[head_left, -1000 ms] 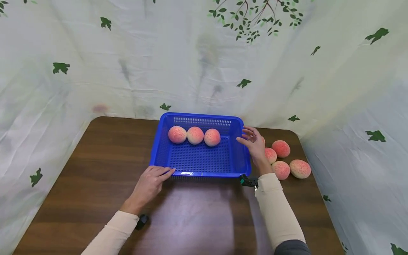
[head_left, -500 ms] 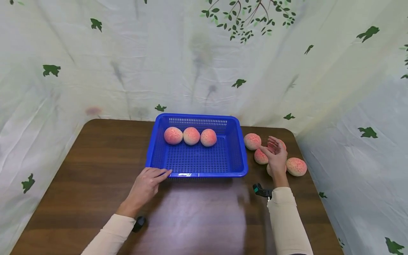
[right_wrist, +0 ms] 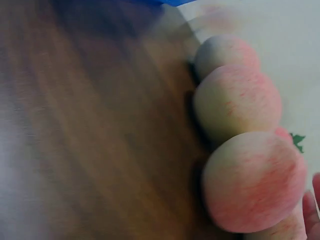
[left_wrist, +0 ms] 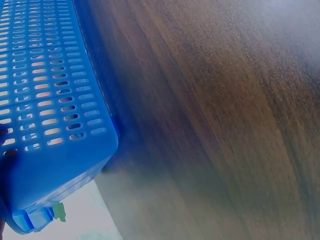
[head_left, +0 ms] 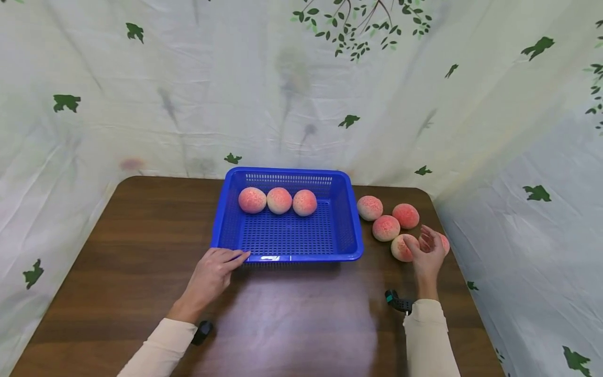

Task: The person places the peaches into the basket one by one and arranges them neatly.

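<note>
My head view is evenly bright, with soft light from above and in front. A pale glare patch sits on the table (head_left: 292, 314) near me, and the blue basket (head_left: 287, 257) throws a thin dark shadow at its front edge. Straight lines bow toward the frame edges, so the lens is wide. Both wrist views are soft: the basket wall (left_wrist: 45, 100) is hazy, and the 3 peaches (right_wrist: 252, 182) are blurred and very close.
</note>
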A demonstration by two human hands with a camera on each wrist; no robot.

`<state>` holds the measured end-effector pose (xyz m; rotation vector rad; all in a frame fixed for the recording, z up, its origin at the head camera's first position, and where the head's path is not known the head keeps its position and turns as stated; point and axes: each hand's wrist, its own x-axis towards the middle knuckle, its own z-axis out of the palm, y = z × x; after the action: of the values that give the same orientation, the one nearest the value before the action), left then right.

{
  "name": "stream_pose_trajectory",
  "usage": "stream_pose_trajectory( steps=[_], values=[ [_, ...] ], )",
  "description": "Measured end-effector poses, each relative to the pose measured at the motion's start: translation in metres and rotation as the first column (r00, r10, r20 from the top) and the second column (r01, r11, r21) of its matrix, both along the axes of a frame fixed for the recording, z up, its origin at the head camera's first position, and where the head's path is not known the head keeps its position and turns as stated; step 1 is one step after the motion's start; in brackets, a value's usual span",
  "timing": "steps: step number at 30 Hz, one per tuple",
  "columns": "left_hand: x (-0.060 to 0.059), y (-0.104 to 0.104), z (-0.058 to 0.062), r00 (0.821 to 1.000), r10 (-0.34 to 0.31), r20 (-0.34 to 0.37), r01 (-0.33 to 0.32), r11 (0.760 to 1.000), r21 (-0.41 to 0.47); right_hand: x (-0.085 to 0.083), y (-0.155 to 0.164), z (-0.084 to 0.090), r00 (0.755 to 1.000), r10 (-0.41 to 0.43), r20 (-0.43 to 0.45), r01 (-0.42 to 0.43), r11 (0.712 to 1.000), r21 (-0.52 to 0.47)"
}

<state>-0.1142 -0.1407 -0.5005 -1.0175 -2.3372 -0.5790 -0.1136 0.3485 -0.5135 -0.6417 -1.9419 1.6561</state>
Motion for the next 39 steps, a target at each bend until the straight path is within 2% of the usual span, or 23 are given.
stream_pose_trajectory(
  steps=[4, 12, 15, 18, 23, 28, 35, 39],
  values=[
    [0.000, 0.000, 0.000, 1.000, 0.000, 0.007, 0.000, 1.000, 0.001, 0.005, -0.003, -0.016, 0.997, -0.072, 0.017, 0.071, 0.997, 0.041],
    [0.000, -0.002, 0.000, 1.000, 0.007, 0.021, -0.007, 1.000, -0.008, 0.007, -0.017, -0.035, 0.985, -0.169, -0.029, 0.170, 0.985, 0.036],
    [0.000, -0.003, 0.001, 1.000, 0.008, 0.018, -0.007, 1.000, -0.008, 0.006, -0.020, -0.040, 0.984, -0.176, -0.023, 0.177, 0.984, 0.006],
    [-0.001, -0.003, 0.002, 1.000, 0.001, 0.017, -0.001, 1.000, -0.005, 0.005, -0.022, -0.044, 0.983, -0.182, 0.018, 0.182, 0.983, -0.013],
    [0.000, -0.002, 0.003, 1.000, -0.004, 0.011, 0.004, 1.000, -0.009, 0.002, -0.023, -0.046, 0.979, -0.185, 0.088, 0.186, 0.983, 0.007],
    [0.001, -0.003, 0.002, 1.000, 0.006, 0.014, -0.006, 1.000, -0.006, -0.001, -0.023, -0.047, 0.980, -0.174, 0.097, 0.172, 0.985, 0.031],
    [0.001, -0.003, 0.002, 1.000, -0.004, 0.002, 0.004, 1.000, -0.008, 0.003, -0.021, -0.048, 0.979, -0.148, 0.138, 0.144, 0.989, 0.037],
    [0.001, -0.003, 0.003, 1.000, 0.001, -0.005, -0.001, 1.000, -0.025, 0.003, -0.020, -0.045, 0.974, -0.148, 0.171, 0.149, 0.989, 0.011]
  ],
)
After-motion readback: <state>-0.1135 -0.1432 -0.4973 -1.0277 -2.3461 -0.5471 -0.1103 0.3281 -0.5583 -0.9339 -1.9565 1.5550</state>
